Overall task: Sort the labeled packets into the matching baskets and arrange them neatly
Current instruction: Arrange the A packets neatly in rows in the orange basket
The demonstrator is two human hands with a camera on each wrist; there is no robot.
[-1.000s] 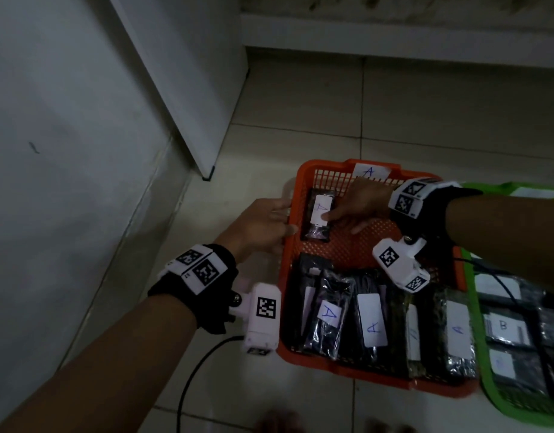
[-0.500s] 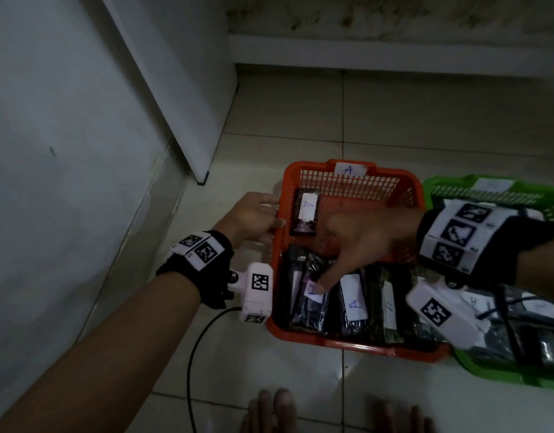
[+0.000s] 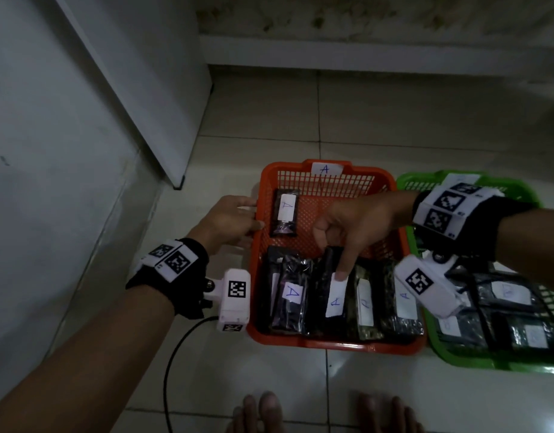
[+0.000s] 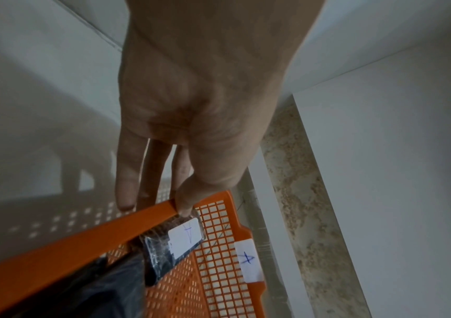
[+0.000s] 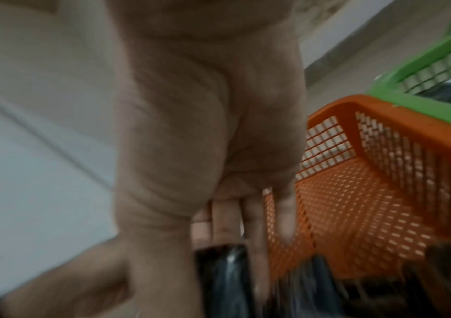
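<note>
**Glossy packets lined up in the orange basket**

Foil-wrapped and crinkly, the packets (image 3: 335,295) labelled A lie in a row along the lower half of the orange basket (image 3: 332,346), at the centre of the head view. One more packet (image 3: 284,215) sits alone in the basket's upper left corner. The right hand (image 3: 352,228) reaches down into the row with one finger (image 3: 346,260) extended, its tip touching the top edge of a white label; the other fingers are curled in and hold nothing (the right wrist view is too blurred to add more). The left hand (image 3: 227,221) steadies the basket at its left rim, thumb hooked over the edge and fingers straight down the outside, as the left wrist view shows.

Judging by the shine and wrinkles, these packets are light, soft and slippery, and likely to slide over each other when nudged. A pinch at a short end, across the sealed seam, should hold better than pressing on the smooth paper label.

To the right, a green basket (image 3: 475,364) holds more packets. Both baskets stand on the tiled floor (image 3: 394,114), with bare toes at the bottom edge.
</note>
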